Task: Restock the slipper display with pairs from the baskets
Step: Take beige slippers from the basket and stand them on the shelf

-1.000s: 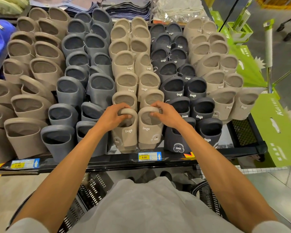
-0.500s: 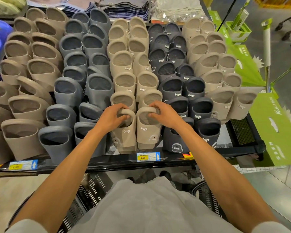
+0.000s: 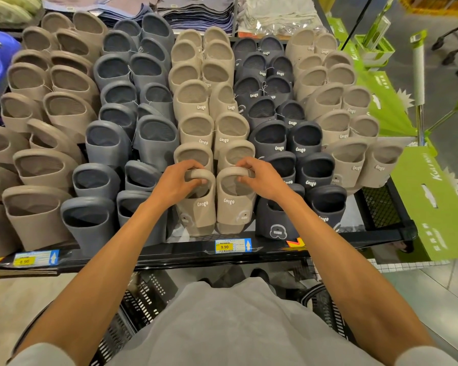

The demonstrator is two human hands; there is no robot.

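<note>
Far left, a block of taupe slippers stands nose-down on the display shelf, with a yellow price tag on the shelf's front edge below them. Next over, a column of grey slippers, packed in rows. Now the middle: the beige column, and here are the hands. The left hand grips the top strap of the left beige slipper in the front row, its fingers curled over the strap and thumb tucked under, closed firmly on it. Just beside it, touching, stands the right beige slipper, and the right hand has its fingers hooked over that strap's rim, closed on it too. The pair stands upright at the front of the beige column, toes down at the shelf edge, right above the 9.90 price tag. To the right, dark navy slippers, then another pale beige column at the shelf's end. Beyond that, green cardboard boxes. Down below, near the person's grey shirt, black plastic baskets sit on the floor.
</note>
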